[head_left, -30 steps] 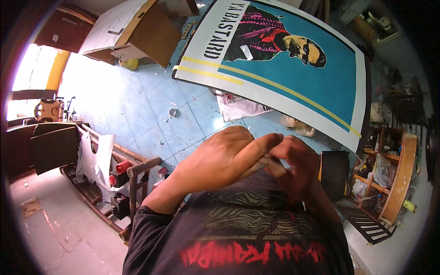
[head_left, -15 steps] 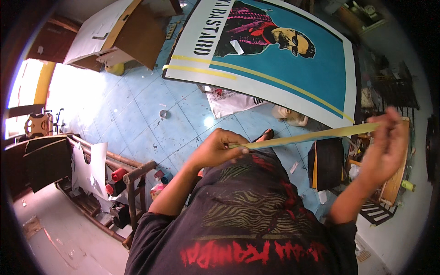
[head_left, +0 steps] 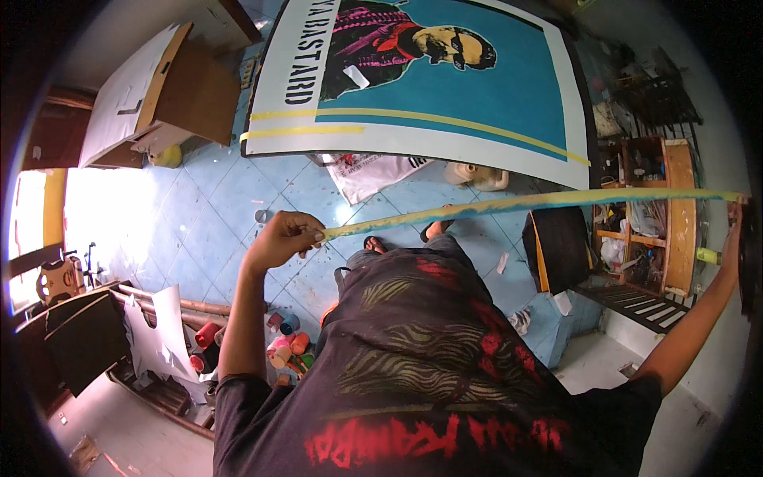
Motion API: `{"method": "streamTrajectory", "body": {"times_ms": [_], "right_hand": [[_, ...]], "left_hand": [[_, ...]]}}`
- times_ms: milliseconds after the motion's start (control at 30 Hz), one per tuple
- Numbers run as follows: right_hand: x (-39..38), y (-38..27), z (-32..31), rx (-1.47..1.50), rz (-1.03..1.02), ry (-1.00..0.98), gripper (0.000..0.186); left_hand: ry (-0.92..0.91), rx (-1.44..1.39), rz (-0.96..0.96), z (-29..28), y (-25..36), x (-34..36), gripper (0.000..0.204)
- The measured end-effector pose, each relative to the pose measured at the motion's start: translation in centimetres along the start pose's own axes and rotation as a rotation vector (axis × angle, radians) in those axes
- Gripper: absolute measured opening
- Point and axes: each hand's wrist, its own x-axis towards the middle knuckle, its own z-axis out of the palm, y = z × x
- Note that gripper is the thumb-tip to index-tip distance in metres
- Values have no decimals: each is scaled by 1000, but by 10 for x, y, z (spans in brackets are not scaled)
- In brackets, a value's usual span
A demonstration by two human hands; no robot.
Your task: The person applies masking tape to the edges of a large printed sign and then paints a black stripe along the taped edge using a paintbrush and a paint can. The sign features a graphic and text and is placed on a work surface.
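Note:
A long strip of yellow masking tape point(head_left: 509, 204), its lower edge smeared with blue paint, stretches across in front of my body. My left hand point(head_left: 280, 240) pinches its left end between thumb and fingertips. At the far right my right hand point(head_left: 741, 226) has the other end; its fingers are partly lost in the dark rim of the picture. Beyond the strip lies a large painted panel point(head_left: 520, 95) with a portrait on a teal ground and a white border. A long yellow tape line point(head_left: 445, 126) and a shorter tape piece point(head_left: 306, 131) are stuck along its near side.
A white printed cloth point(head_left: 373, 181) and a beige jug point(head_left: 477, 176) are under the panel's near edge. A wooden shelf point(head_left: 678, 215) stands at the right, with a black board point(head_left: 556, 250) beside it. Paint containers point(head_left: 288, 350) stand lower left, near a bamboo bench point(head_left: 183, 306).
My hands have moved apart, left hand leftward and right hand out to the far right, drawing the tape strip out longer. The view has shifted, so the panel appears farther left.

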Motion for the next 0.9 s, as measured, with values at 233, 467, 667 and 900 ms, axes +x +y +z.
{"method": "streamTrajectory", "body": {"times_ms": [233,467,667,900], "right_hand": [[-12,116,-14,-76,143,-119,39],[-50,193,51,210,359,-284,25],[-48,296,117,43,538,-306,38],[-19,362,167,27,641,-459,39]], "left_hand": [[-22,-11,52,-13,10,28,13],[76,-11,2,-8,-1,86,8],[64,-19,-99,-3,7,142,10],[171,115,-151,18,28,177,7]]}}
